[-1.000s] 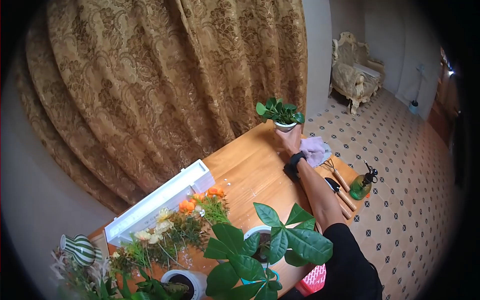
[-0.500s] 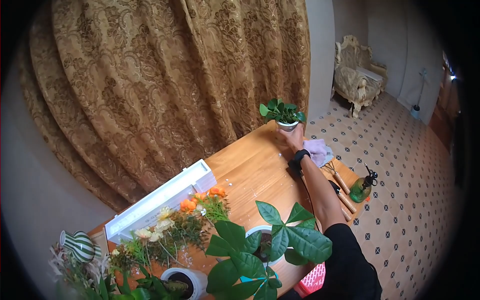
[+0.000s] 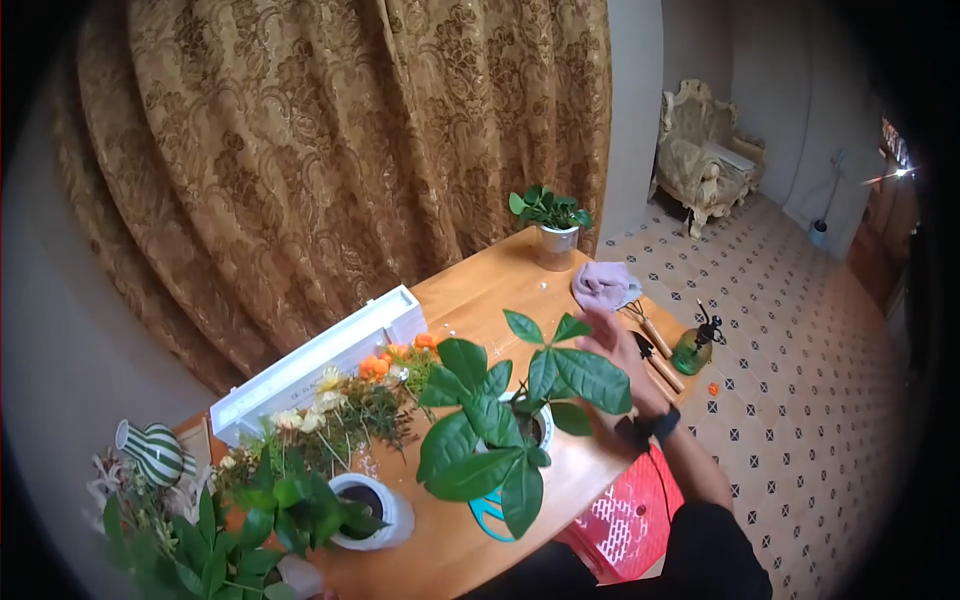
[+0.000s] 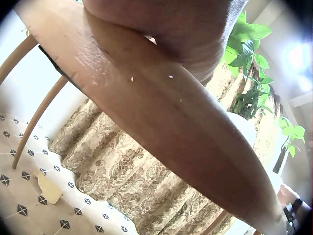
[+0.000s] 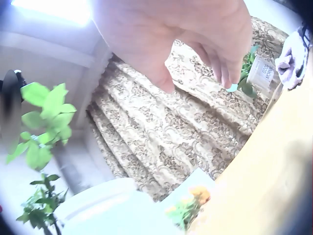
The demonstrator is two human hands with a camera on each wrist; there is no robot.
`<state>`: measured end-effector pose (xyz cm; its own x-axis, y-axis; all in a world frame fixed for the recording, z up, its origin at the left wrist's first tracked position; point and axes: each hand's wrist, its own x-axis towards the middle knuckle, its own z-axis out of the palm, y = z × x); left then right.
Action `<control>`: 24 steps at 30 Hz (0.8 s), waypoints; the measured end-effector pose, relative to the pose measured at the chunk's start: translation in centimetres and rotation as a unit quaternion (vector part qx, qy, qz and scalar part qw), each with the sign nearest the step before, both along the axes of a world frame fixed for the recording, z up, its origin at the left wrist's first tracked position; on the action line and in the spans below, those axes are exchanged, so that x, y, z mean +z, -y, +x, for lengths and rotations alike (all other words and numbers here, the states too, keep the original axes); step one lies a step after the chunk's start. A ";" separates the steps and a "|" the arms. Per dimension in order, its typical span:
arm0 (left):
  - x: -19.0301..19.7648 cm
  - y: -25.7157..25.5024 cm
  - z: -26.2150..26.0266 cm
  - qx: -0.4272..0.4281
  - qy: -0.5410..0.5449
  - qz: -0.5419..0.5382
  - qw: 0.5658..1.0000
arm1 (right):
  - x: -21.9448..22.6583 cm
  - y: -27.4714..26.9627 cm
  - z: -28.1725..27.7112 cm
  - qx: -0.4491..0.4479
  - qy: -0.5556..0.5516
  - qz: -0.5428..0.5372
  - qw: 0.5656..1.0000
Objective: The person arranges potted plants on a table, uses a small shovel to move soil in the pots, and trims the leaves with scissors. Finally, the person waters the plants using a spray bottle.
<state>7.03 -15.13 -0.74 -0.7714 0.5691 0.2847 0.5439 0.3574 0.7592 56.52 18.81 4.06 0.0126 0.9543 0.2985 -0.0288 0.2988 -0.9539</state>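
A small leafy plant in a clear-sided pot (image 3: 557,243) stands upright at the table's far end. My right hand (image 3: 625,350) is well apart from it, over the table's right side behind the large leaves. In the right wrist view, the right hand's fingers (image 5: 222,68) are loosely bent, thumb apart, with nothing between them. Nearest to this hand is a broad-leaved plant (image 3: 475,420) in a white pot (image 3: 545,428). My left hand (image 4: 166,29) shows only as a dark shape over the table edge in the left wrist view; its fingers are hidden.
A purple cloth (image 3: 602,286), wooden-handled tools (image 3: 662,375) and a green spray bottle (image 3: 692,350) line the right edge. A white planter box (image 3: 320,365), cut flowers (image 3: 325,405), another white pot (image 3: 392,520) and a striped vase (image 3: 155,455) occupy the left. A red stool (image 3: 640,520) stands below.
My right hand has let go of the small potted plant at the far end and drawn back toward me, beside the broad-leaved plant. The head view has shifted slightly.
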 end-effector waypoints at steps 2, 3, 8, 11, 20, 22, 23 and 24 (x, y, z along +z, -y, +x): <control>0.9 -0.2 0.6 0.004 -0.015 -0.017 1.000 | 0.4 5.8 -2.0 0.051 0.042 -0.011 0.998; 1.3 -0.3 0.9 0.008 -0.032 -0.033 0.999 | 0.5 7.8 -2.9 0.061 0.107 -0.014 0.992; 2.1 -0.7 1.1 -0.050 0.036 0.049 0.997 | 0.2 12.7 -7.5 0.102 0.139 0.016 0.985; 1.0 -0.6 0.7 -0.034 0.028 0.067 0.997 | 0.5 12.9 -9.8 0.057 0.176 0.079 0.980; -5.3 -0.1 -3.0 -0.085 -0.023 0.106 0.990 | 0.0 11.8 -12.1 -0.039 0.234 0.145 0.961; -5.8 0.3 -3.5 -0.082 -0.144 0.037 0.986 | -0.5 11.3 -11.7 -0.037 0.230 0.145 0.962; -5.4 0.2 -3.4 -0.083 -0.144 0.035 0.985 | -0.7 11.1 -11.5 -0.017 0.238 0.122 0.963; -4.7 -0.1 -3.2 -0.091 -0.133 0.054 0.986 | -0.8 11.0 -11.4 0.003 0.246 0.099 0.964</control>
<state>3.88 -15.08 -5.43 -0.5497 0.6464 0.5291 0.7758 0.1603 0.6102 45.10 7.83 3.30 -0.1821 0.8780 0.4427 0.4100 0.4770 -0.7774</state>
